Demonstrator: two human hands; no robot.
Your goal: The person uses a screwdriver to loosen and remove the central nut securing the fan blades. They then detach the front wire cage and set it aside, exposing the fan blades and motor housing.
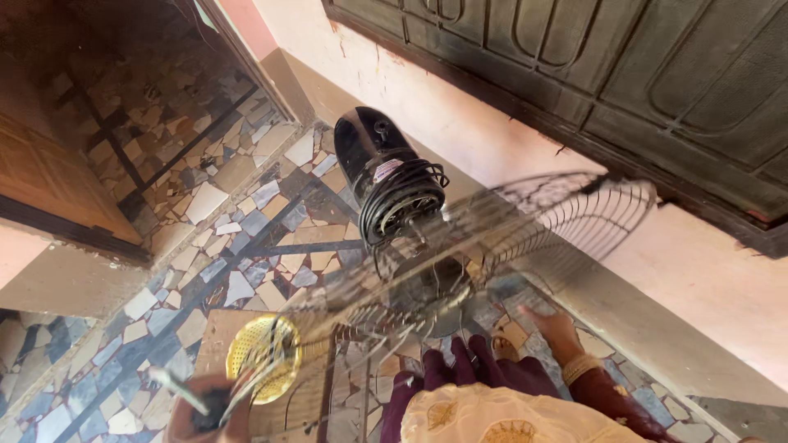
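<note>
Your right hand (558, 332) reaches in at four o'clock, fingers spread near the rim of the one wire fan guard (525, 221); whether they have closed on it, you cannot tell. Your left hand is out of view. The guard sits mid-frame before the single black motor housing (382, 168), which lies at twelve o'clock. Expect the cage to be light but springy and easily bent, so take it by the outer rim. One yellow strainer (263, 354) lies at seven o'clock.
</note>
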